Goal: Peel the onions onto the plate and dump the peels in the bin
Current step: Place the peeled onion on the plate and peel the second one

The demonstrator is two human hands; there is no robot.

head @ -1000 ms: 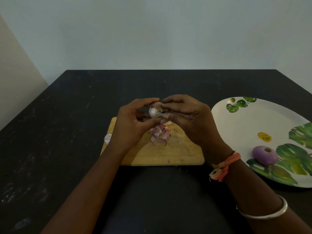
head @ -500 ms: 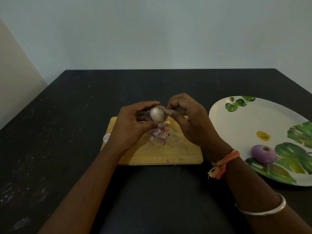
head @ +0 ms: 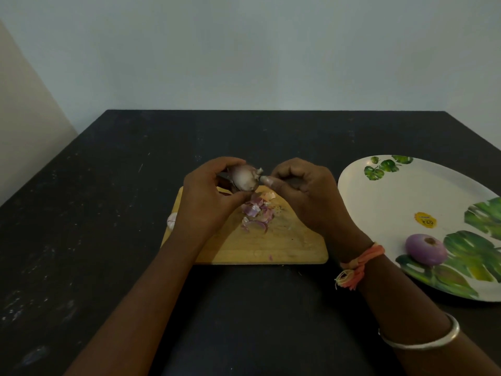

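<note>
Two hands work above the cutting board (head: 284,248), presumably so skin falls onto the peels (head: 256,213) piled there. The left hand (head: 206,196) grips the half-peeled onion (head: 244,179); the right hand (head: 301,191) pinches a loose flap (head: 259,170) at its tip. One peeled onion (head: 425,249) lies on the plate (head: 393,191).

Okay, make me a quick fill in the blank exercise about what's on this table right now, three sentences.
1. The left hand holds an onion above the wooden ____.
2. The peeled purple onion rests on the leaf-patterned ____.
3. The orange thread band is tied round the ____ wrist.
Missing words: board; plate; right.
</note>
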